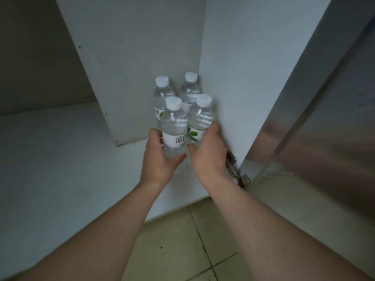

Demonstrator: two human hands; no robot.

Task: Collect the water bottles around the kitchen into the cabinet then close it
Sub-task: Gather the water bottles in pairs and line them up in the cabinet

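Clear plastic, four water bottles with white caps, standing upright as a tight two-by-two cluster at frame centre, in the back right corner of the cabinet floor, against the white side wall. Rear pair: back-left bottle and back-right bottle, both untouched. Front pair is in hand. Left hand wraps the front-left bottle low on the body, fingers curled round its left side at label height, thumb under the label on the near side. Right hand cups the front-right bottle from the right, fingers round the far side at the label, thumb toward the gap between the two front bottles; grip looks loose, and I can't tell how firmly either hand is bearing on its bottle. Handling guess: all look full, so moderately heavy and bottom-stable, but thin walls will flex under squeeze and smooth plastic is a bit slippery. Best hold is mid-body at the label or the ribbed band above it, not the cap. Neighbours touch, so a sideways nudge could tip the rear ones. Steel-faced door stands open at frame right, hinge just right of the right wrist. Closing not yet done. Tiled floor lower centre.
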